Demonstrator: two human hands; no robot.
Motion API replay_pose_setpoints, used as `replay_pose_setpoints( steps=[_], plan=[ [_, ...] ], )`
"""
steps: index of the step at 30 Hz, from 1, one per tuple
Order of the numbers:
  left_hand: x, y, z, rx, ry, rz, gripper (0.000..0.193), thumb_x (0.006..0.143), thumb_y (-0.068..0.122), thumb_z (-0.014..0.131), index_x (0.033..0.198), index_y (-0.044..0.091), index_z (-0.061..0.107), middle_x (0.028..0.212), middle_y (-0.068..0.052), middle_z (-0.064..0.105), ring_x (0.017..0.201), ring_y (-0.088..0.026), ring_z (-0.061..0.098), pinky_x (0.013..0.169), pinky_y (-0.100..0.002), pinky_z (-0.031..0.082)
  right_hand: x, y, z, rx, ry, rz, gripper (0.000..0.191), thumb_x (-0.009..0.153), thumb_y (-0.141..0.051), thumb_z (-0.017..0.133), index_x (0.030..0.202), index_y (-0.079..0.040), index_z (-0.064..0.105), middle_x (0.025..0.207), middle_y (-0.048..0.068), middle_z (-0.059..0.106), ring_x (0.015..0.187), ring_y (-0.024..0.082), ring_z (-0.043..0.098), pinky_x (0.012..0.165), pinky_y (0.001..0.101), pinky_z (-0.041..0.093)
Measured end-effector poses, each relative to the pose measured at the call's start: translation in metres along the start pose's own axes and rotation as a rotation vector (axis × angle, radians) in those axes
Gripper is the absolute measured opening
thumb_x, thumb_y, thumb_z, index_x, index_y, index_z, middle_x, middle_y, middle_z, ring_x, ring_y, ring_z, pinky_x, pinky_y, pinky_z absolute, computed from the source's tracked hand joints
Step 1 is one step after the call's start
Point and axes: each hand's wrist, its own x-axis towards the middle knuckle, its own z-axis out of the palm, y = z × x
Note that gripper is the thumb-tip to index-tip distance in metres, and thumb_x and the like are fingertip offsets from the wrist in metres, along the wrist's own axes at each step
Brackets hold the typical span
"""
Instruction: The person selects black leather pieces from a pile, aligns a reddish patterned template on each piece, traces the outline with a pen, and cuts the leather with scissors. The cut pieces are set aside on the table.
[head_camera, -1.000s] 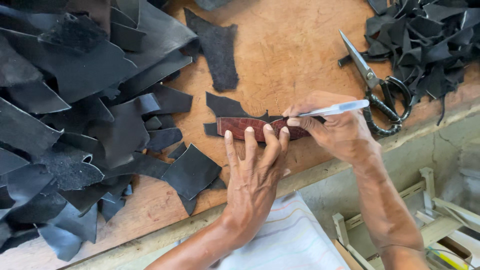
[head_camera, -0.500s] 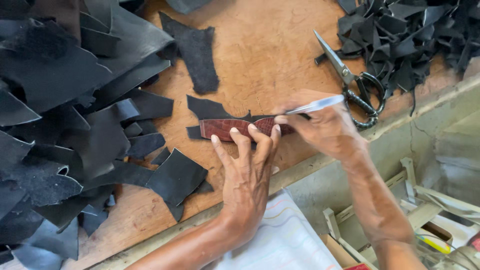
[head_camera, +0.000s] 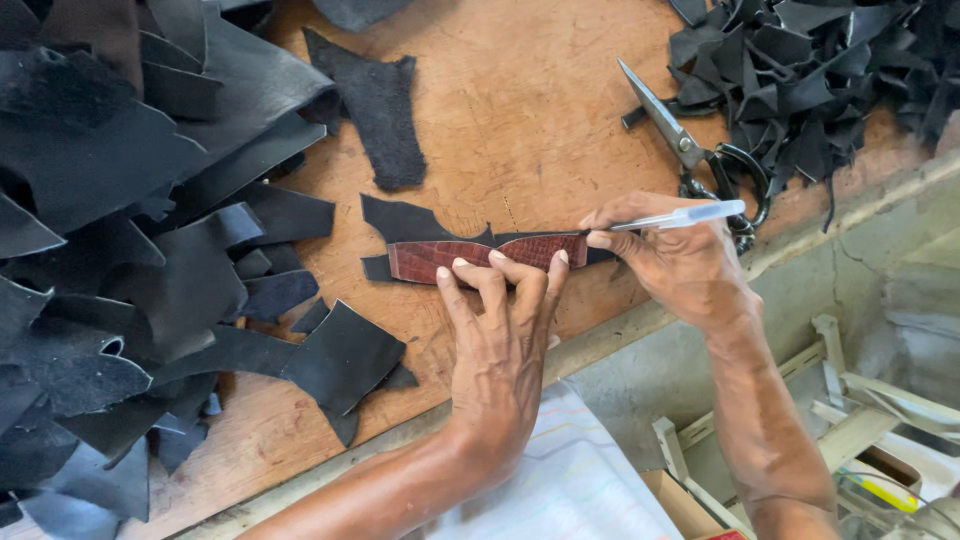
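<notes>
- At the bottom of the frame, our lap shows under a pale striped cloth (head_camera: 560, 490), with both forearms reaching up over the edge of the bench.
- Our left hand (head_camera: 500, 345), lower centre, lies flat with fingers spread, the fingertips (head_camera: 497, 258) pressing on the lower edge of a long, narrow reddish-brown textured pattern piece (head_camera: 470, 257).
- That pattern piece sits mid-frame on a black leather offcut (head_camera: 405, 220), which juts out above and at both ends of it.
- Our right hand (head_camera: 675, 260), right of centre, pinches a slim clear-barrelled pen (head_camera: 680, 215); its tip meets the right end of the pattern piece, the barrel pointing toward the right edge.
- The worn brown wooden worktop (head_camera: 540, 110) carries it all, with flat black leather scraps (head_camera: 340, 355) lying lower left.
- Just beyond the pen, steel scissors with black handles (head_camera: 690, 150) rest open, blades aimed at the top of the frame.
- A dark rough-faced leather strip (head_camera: 375, 105) lies upper centre.
- Heaped black leather pieces (head_camera: 110, 200) fill the left side; a tangled pile of black trimmings (head_camera: 820, 70) crowds the upper right.
</notes>
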Motion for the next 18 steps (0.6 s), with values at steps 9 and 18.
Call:
replay_pose_setpoints(
  steps=[9, 18],
  plan=[
    [-0.001, 0.002, 0.006, -0.014, 0.02, -0.009, 0.079, 0.092, 0.054, 0.051, 0.16, 0.021, 0.027, 0.129, -0.022, 0.045, 0.117, -0.047, 0.048, 0.105, -0.062, 0.039, -0.005, 0.007, -0.001, -0.008, 0.035, -0.023, 0.014, 0.092, -0.007, 0.077, 0.101, -0.001, 0.07, 0.1, 0.007, 0.076, 0.094, 0.015, 0.074, 0.081, 0.0282, 0.061],
    [-0.001, 0.002, 0.01, 0.005, -0.019, 0.013, 0.077, 0.096, 0.055, 0.048, 0.153, 0.006, 0.032, 0.131, -0.024, 0.042, 0.122, -0.048, 0.046, 0.105, -0.063, 0.037, 0.025, -0.019, 0.041, -0.053, -0.026, -0.234, 0.014, 0.089, -0.011, 0.083, 0.098, -0.004, 0.074, 0.095, 0.008, 0.077, 0.085, 0.019, 0.074, 0.071, 0.0312, 0.059]
  ],
)
